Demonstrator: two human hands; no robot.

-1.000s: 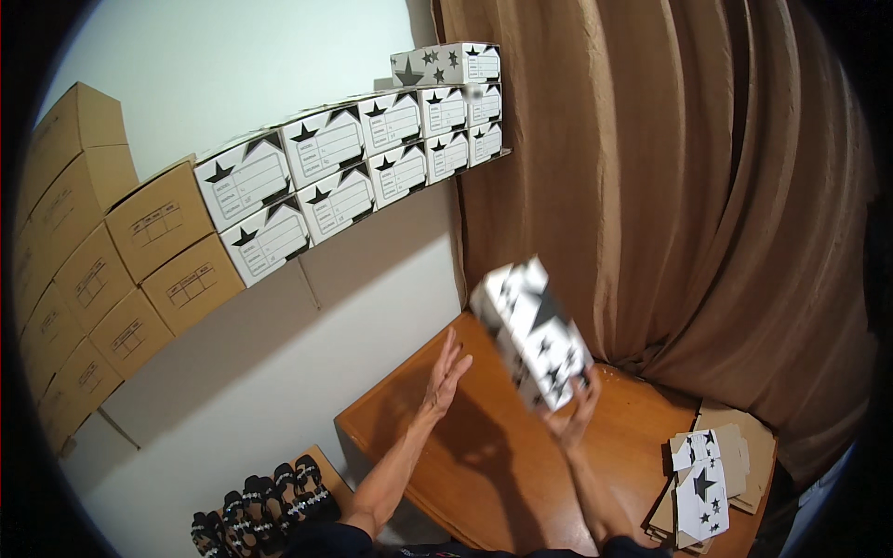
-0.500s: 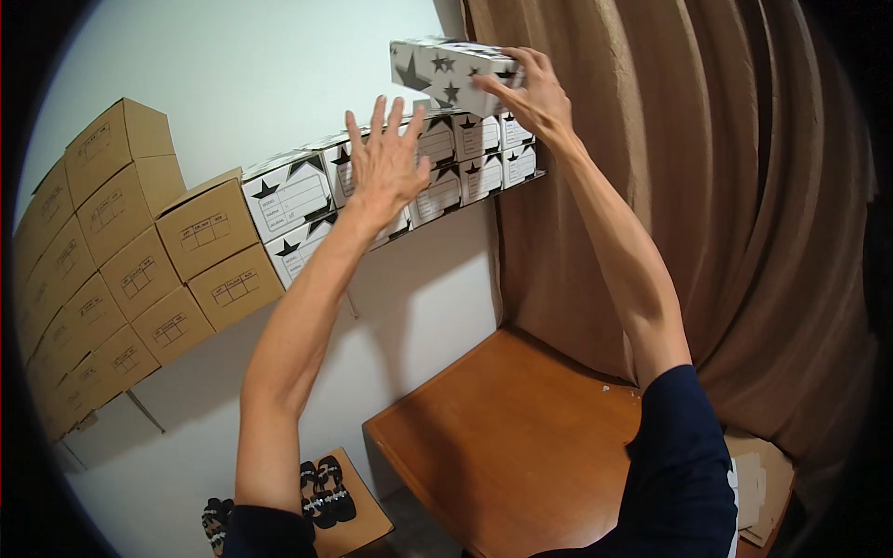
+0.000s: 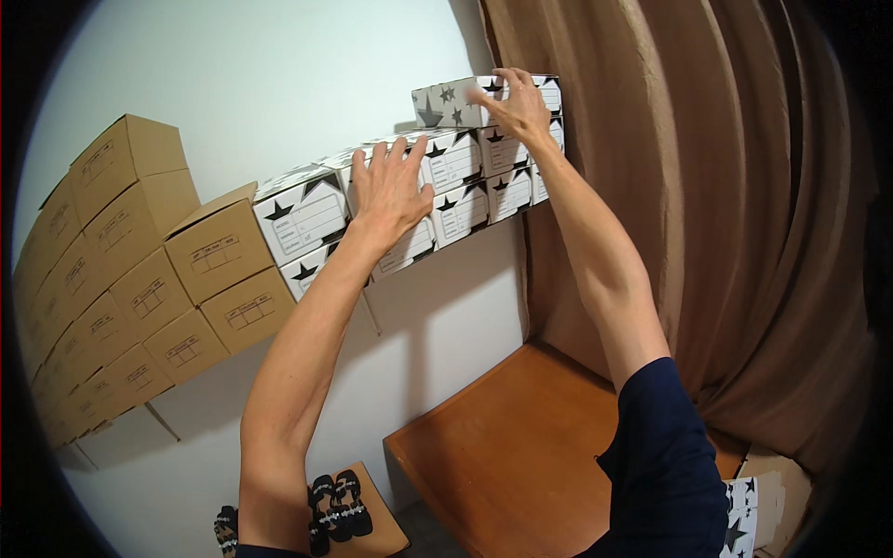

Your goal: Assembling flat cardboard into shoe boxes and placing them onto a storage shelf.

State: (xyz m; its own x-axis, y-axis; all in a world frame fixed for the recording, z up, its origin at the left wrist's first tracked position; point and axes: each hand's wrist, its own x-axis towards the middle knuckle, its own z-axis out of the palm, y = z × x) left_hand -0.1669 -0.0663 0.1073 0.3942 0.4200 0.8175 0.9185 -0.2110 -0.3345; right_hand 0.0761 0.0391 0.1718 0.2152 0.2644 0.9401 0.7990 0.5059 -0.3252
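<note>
A white shoebox (image 3: 443, 105) printed with grey and black stars sits on top of the right end of a two-high row of matching star-printed boxes (image 3: 304, 221). My right hand (image 3: 521, 113) grips it at the front, fingers over its top edge and thumb toward its left corner. Further left, my left hand (image 3: 387, 191) is open, fingers spread, against the front and upper edge of the row. That hand covers parts of the boxes behind it.
Plain brown cardboard boxes (image 3: 139, 293) are stacked higher at the left. A brown curtain (image 3: 642, 186) hangs at the right. Below are a wooden table (image 3: 507, 437), black sandals (image 3: 341, 507) on a board, and flattened cardboard (image 3: 781, 493) beside a star-printed piece (image 3: 739, 521).
My right hand has brought the shoebox down from above the row onto its right end, turning its labelled front outward. My left hand has moved against the boxes.
</note>
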